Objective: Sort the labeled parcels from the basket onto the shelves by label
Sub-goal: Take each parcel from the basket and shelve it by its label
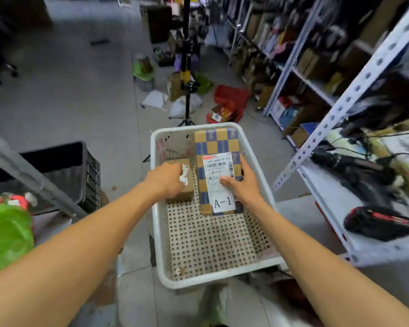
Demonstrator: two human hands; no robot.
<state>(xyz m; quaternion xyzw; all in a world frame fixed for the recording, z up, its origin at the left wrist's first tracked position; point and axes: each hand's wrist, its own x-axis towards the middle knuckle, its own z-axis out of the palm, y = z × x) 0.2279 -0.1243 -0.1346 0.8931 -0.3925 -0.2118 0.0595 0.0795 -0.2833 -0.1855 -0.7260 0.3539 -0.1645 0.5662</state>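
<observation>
Cardboard gripped: your left fingers (177, 178) curl over the small box (187, 190), right fingers (244, 165) pinch the A-1 parcel (219, 142); lift level.

Left hand (165, 180) covers most of the white label (184, 177) on small brown parcel (187, 193); marking unreadable. Right hand (243, 185) thumb hides part of the shipping label (219, 187) on checkered parcel (217, 142); fine print too small. Shelves (316, 86) at right motion-blurred, contents unclear. Green bag (5, 237) cut off by left edge. Both forearms cut by bottom edge.
</observation>
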